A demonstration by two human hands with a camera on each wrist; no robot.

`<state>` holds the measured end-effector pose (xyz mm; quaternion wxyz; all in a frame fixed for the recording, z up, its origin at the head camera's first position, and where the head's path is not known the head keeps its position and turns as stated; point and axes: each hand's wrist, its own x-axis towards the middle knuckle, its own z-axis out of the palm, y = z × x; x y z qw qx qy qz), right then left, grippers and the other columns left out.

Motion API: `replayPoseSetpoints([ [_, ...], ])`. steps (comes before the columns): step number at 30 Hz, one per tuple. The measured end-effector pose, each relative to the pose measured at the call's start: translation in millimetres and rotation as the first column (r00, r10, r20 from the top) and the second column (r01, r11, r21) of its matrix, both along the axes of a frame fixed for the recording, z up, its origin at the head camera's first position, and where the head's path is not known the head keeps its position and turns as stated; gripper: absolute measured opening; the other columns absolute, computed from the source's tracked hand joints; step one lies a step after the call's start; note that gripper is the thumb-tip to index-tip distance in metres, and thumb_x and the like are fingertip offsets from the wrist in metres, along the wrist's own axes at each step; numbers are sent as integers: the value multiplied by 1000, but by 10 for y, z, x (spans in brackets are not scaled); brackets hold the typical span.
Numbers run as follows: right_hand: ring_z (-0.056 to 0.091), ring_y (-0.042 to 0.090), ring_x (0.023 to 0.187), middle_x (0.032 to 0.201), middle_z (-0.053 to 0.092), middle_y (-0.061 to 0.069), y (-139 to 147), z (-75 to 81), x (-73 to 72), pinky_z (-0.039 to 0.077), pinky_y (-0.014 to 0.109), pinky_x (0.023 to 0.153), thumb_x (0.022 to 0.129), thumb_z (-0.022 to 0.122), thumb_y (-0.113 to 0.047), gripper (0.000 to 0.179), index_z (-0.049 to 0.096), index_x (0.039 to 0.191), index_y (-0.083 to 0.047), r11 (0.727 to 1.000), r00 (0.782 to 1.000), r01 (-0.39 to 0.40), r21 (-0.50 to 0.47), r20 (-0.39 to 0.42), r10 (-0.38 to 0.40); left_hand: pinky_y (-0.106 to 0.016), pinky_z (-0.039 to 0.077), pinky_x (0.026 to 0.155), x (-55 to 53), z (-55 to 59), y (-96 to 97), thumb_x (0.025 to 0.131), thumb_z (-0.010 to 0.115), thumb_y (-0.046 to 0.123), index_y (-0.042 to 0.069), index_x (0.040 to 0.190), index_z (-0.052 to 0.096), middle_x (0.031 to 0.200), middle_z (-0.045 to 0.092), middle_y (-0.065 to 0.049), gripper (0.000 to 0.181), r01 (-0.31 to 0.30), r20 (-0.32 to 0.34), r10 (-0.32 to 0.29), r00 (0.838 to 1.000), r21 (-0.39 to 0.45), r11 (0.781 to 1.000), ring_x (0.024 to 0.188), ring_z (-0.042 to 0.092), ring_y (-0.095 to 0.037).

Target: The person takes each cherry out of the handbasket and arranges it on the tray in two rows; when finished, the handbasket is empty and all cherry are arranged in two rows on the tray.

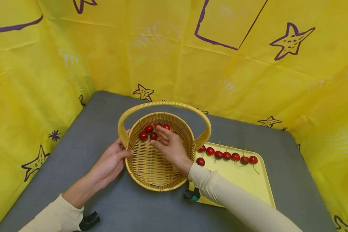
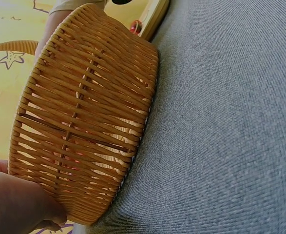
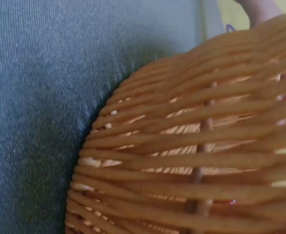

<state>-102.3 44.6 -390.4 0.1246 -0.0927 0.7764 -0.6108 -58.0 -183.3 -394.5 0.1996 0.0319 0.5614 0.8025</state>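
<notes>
A round wicker basket (image 1: 150,167) with an arched handle stands on the grey table, several red cherries (image 1: 143,135) gathered inside toward its far side. My left hand (image 1: 111,162) grips the basket's left side near the handle's base, thumb at the rim. The left wrist view shows that hand (image 2: 21,202) against the woven wall. My right hand (image 1: 174,148) reaches into the basket, fingers extended beside the cherries; I see nothing held in it. In the right wrist view the basket wall (image 3: 181,146) hides the hand.
To the basket's right lies a yellow tray (image 1: 249,180), partly behind the right forearm. It bears a row of cherries (image 1: 227,156) with stems and a separate cherry (image 1: 200,161). Yellow patterned cloth (image 1: 162,58) hangs around the grey table (image 1: 150,212).
</notes>
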Motion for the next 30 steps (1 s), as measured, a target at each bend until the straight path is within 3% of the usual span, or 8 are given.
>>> replayPoseSetpoints([
  [11, 55, 26, 142, 153, 58, 12, 2, -31, -144, 49, 37, 111, 100, 73, -9, 54, 58, 151, -5, 995, 999, 28, 93, 15, -30, -42, 4, 130, -3, 14, 13, 103, 42, -11, 12, 171, -3, 178, -1, -1, 84, -18, 4, 18, 1000, 0, 1000, 162, 3, -19],
  [20, 64, 25, 132, 141, 68, 12, 0, -78, -237, 54, 34, 105, 97, 76, -7, 43, 69, 140, -6, 983, 999, 42, 178, -22, -38, -42, 4, 130, -4, 30, 16, 102, 42, -12, 13, 171, -4, 178, -2, 0, 86, -6, -7, 6, 1000, 20, 1000, 162, 2, -20],
  [30, 69, 24, 123, 134, 72, 11, 14, -13, -195, 57, 33, 99, 96, 78, -6, 39, 73, 134, -7, 987, 999, 21, 162, -38, -15, -43, 2, 130, 6, 5, -5, 103, 42, -11, 13, 171, -4, 178, -2, 0, 86, 3, -4, -3, 1000, 16, 1000, 162, 1, -19],
])
